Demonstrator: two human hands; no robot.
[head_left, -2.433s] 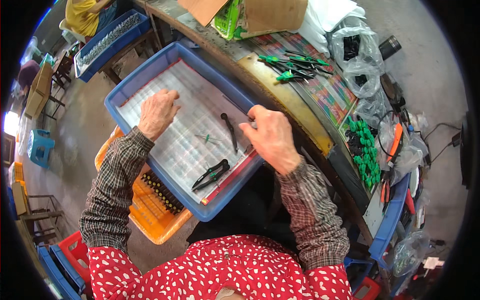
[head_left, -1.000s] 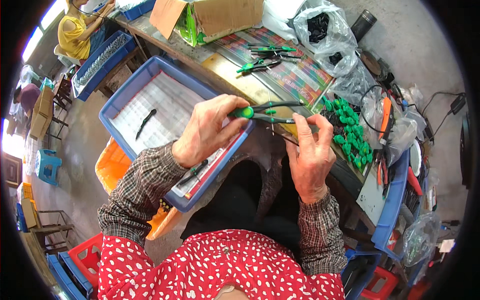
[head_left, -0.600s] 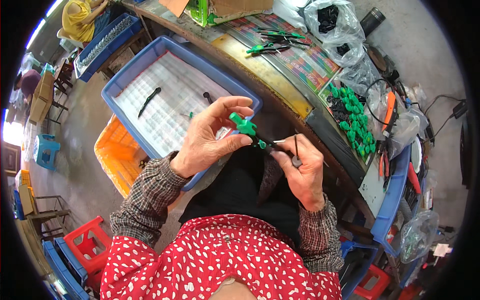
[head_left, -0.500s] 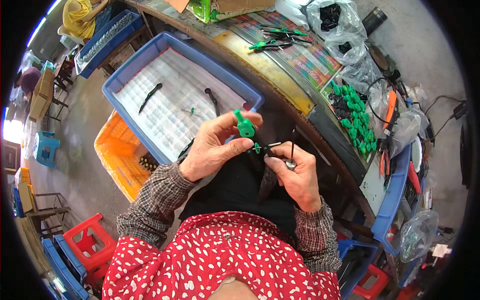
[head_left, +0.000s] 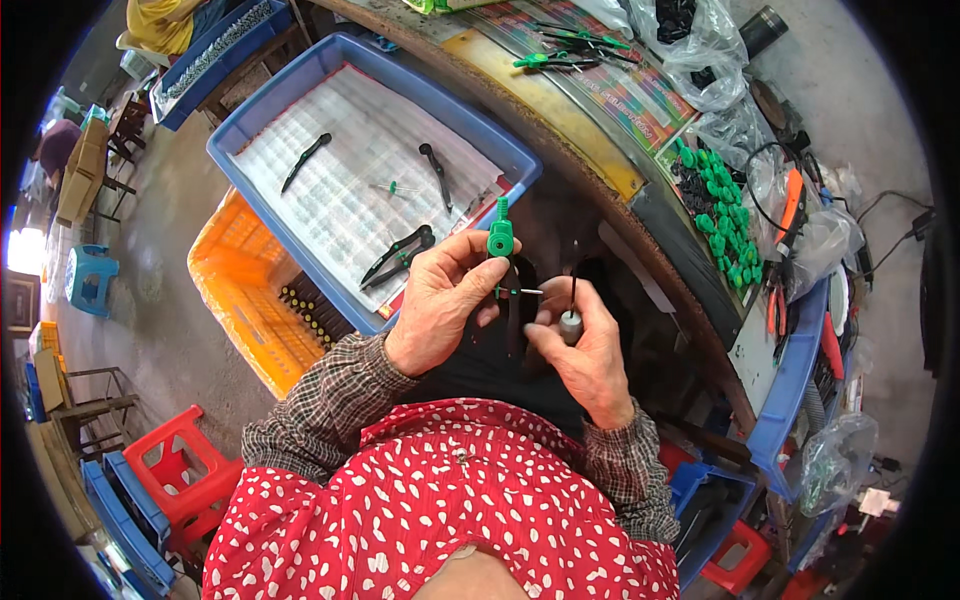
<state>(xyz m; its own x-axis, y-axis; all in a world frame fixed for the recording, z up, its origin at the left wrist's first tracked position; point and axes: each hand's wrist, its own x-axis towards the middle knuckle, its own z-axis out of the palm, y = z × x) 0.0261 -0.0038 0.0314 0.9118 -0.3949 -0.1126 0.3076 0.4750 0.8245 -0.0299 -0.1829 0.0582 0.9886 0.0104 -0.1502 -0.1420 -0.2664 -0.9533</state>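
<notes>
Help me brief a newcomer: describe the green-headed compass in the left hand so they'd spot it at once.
Find the large blue tray, then the left hand at its lower-right edge. The green-headed compass is pinched there, head toward the picture's top. Unlike the similar green-and-black tools piled on the bench, this one is held.

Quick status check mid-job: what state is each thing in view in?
Left hand: fingers closed on the green-headed piece.
Green-headed piece: held; leg spread unclear against dark clothing.
Right hand: curled, holding the grey-ended rod.
Blue tray: open, loose black parts inside.
Orange crate: open, black-and-yellow pieces inside.
Green parts: heaped together.
Blue stool: upright.
</notes>
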